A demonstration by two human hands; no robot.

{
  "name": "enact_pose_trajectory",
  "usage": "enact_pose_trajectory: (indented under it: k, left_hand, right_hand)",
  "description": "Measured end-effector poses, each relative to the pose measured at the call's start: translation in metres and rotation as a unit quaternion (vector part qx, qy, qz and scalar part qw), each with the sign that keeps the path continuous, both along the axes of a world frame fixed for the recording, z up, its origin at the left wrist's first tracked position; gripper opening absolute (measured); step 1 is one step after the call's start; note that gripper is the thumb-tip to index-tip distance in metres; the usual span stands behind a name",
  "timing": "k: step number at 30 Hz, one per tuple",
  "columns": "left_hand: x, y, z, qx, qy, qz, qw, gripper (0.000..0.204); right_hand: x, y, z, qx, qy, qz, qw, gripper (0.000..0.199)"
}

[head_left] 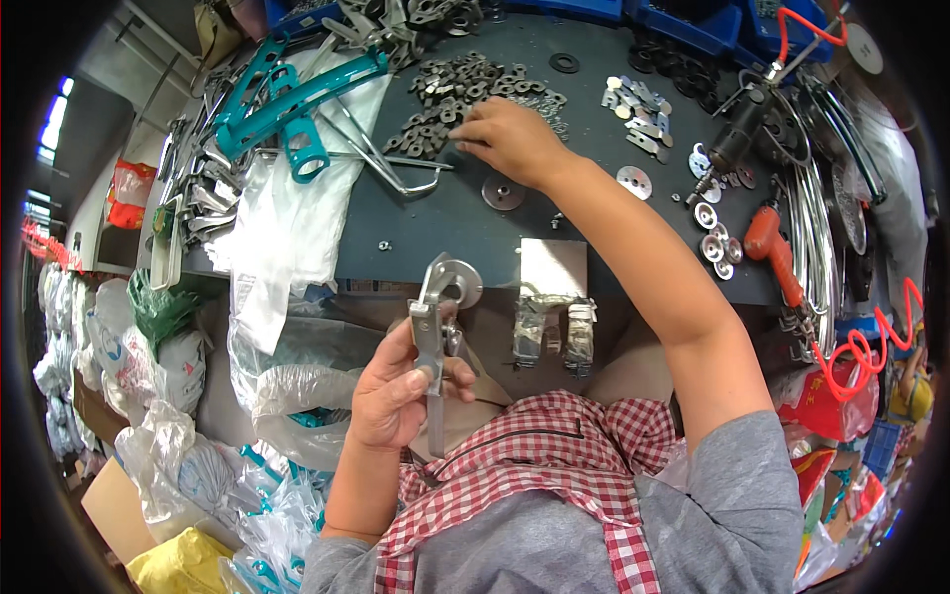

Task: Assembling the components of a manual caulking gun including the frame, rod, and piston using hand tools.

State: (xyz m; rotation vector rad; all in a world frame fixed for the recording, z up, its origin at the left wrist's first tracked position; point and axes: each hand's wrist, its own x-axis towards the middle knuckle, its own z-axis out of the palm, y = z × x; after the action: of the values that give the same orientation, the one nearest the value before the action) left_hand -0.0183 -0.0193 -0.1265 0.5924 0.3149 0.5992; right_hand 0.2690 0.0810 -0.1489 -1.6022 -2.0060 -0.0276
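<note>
The left hand (396,396) grips a metal lever (433,327) upright, below the bench (435,213) edge, ready for fitting; the right hand (510,139) pinches among washers (450,99) on the bench.

Dark surface (445,213) cluttered. Teal-handled tools (287,99) lie top left on clear plastic sheeting (282,213), bent wire pieces (381,163) beside them. Round metal disc (503,192) mid-surface, black washer (564,62) near the far edge. Small silver plates (633,107) upper right, shiny cupped washers (717,238) further right. Black pneumatic tool (737,139) with orange coiled hose (811,25); orange-handled tool (777,252) just below it. Blue bins (693,25) along the back. Metal plate (552,267) clamped at the front edge. Plastic bags (158,445) piled lower left, yellow bag (178,564) at bottom.
</note>
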Motion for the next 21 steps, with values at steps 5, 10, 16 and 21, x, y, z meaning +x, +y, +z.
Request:
enact_pose_trajectory:
  k: [5,10,16,21]
  left_hand:
    - [-0.008,0.002,0.000,-0.005,-0.013,-0.012,1.000,0.059]
    - [-0.023,0.004,-0.001,0.027,0.020,0.001,0.999,0.062]
    - [-0.019,0.022,0.018,0.079,0.077,0.037,0.993,0.058]
    - [0.011,0.013,0.047,0.147,0.018,0.040,0.988,0.054]
  right_hand:
    - [-0.004,0.038,-0.011,-0.003,-0.024,0.006,1.000,0.024]
    - [-0.004,0.004,0.001,-0.101,0.152,-0.024,0.983,0.027]
    - [-0.029,-0.092,0.056,-0.252,0.639,0.036,0.725,0.029]
    - [-0.049,-0.147,0.085,-0.205,0.592,0.052,0.778,0.019]
